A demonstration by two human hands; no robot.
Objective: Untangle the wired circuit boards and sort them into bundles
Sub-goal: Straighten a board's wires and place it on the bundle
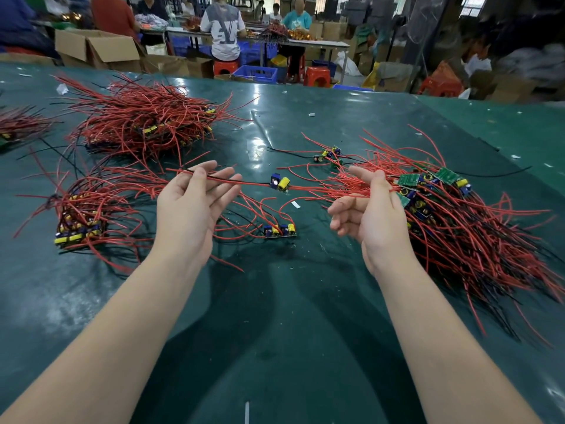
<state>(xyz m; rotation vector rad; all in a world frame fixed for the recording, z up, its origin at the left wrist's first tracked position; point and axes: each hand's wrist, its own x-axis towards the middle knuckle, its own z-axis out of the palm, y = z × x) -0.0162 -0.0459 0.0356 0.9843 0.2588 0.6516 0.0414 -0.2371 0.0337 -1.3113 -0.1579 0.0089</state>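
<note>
So both hands are up over the green desk point(305, 301), palms mostly facing up. The left hand point(189, 206) has its fingers straight and spread, grip open, and a red-and-black wire pair point(244, 180) lies across the fingertips. That wire runs right to a small circuit board point(279, 183) with a blue part and a yellow part on it, which sits in the gap between the two hands; can't tell if it's lifted off the surface or lying on it.

The right hand point(371, 209) is at the near edge of the big tangled pile point(452, 215) on the right side, a mess of red and black leads with green boards poking out at the top. Its thumb and forefinger look closed on a few red wires coming off that pile, the other fingers curled loosely below. Hard to be fully sure of the pinch, but that's how it reads.

Left of the left hand there's a tidier bundle point(79, 218) with boards stacked at one end. Further back on the left is a larger heap point(143, 123). A loose pair of boards point(279, 231) lies between the forearms, and another few point(328, 156) sit beyond the right hand.
</note>
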